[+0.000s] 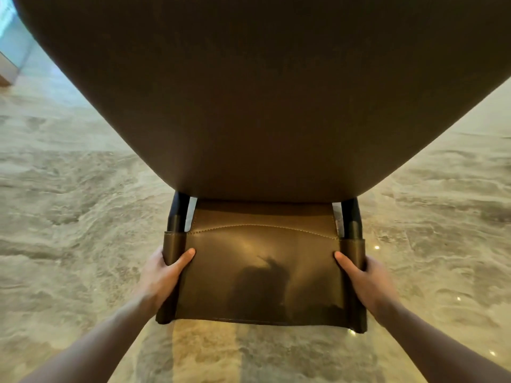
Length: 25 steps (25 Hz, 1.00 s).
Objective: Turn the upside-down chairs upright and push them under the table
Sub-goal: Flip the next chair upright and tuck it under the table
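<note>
A brown leather chair fills the view. Its glossy backrest lies close to me, and the broad dark underside of its seat looms above and beyond. Two black frame posts join backrest and seat. My left hand grips the backrest's left edge, thumb lying across the front face. My right hand grips the right edge the same way. The chair's legs and the table are out of view.
A polished beige marble floor spreads on both sides and below the chair, with small light reflections at the right. A pale wall or step shows at the far upper left.
</note>
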Tool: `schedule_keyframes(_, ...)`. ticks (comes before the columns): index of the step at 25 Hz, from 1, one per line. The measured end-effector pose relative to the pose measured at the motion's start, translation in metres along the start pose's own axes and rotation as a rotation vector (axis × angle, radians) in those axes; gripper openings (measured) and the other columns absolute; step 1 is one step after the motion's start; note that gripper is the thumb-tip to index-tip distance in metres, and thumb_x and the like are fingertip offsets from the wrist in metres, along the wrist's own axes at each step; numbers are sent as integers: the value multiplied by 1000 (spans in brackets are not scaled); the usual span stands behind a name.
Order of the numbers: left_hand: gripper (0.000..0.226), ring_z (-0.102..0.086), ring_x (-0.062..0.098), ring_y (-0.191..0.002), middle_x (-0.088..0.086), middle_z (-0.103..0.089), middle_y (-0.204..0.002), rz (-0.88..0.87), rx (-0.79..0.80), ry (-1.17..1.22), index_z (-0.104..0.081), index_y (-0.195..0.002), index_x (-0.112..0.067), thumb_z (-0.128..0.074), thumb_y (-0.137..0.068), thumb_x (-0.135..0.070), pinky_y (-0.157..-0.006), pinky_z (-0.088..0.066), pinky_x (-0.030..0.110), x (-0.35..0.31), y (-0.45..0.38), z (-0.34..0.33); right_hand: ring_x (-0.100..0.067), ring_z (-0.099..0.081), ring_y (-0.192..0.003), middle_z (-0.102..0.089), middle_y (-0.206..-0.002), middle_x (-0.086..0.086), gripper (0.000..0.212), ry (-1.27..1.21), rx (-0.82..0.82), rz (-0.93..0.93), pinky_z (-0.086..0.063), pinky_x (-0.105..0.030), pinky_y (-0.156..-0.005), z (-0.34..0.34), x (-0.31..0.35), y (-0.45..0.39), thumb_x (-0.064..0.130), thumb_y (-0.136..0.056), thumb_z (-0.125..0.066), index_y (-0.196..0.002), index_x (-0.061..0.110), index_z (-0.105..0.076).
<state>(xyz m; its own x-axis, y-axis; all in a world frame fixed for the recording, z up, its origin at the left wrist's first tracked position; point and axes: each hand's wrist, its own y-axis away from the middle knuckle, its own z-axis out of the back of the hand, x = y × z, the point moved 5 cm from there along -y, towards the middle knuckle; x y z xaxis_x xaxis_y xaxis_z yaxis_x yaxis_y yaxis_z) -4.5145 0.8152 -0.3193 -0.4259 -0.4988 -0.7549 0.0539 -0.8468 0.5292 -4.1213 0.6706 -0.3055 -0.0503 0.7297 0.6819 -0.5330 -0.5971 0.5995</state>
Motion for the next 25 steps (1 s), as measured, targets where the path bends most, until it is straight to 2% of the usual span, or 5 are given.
schedule_keyframes(4,21,-75,21,-84,3,-76,-91,-16,10,10,-65,-100,-25,-72,-87,-39,-69,-60,35,-4,3,0,-24,-70,-83,-72,-87,-7,29,20,-54,-8,-60,-43,-76,0,-1,-3,47,-89,-65,-97,20,-66)
schedule_keyframes(8,17,-75,21,-82,1,-76,-89,-30,0,2,-65,-99,-26,-71,-89,-38,-66,-59,33,-14,11,2,-21,-68,-78,-71,-85,-6,31,39,-104,-26,-57,-34,-65,8,8,3,49,-88,-66,-95,18,-66)
schedule_keyframes(11,18,-73,26,-82,6,-75,-89,7,-22,-15,-63,-97,-25,-71,-89,-40,-64,-57,35,-33,31,8,-21,-67,-77,-70,-83,-5,31,57,-130,-48,-57,-35,-68,26,25,19,49,-87,-67,-92,18,-66)
schedule_keyframes(19,37,-66,26,-68,11,-68,-77,102,-86,-186,-63,-92,-12,-70,-87,-48,-54,-48,30,-148,124,63,-31,-66,-92,-68,-95,-12,47,179,-157,-156,-55,-45,-88,100,123,111,56,-85,-66,-98,11,-64)
schedule_keyframes(25,42,-65,24,-69,12,-69,-82,146,-50,-267,-66,-94,-9,-70,-87,-50,-51,-44,28,-249,195,108,-32,-61,-89,-64,-96,-14,53,320,-137,-174,-50,-40,-81,162,217,188,55,-88,-63,-104,5,-61)
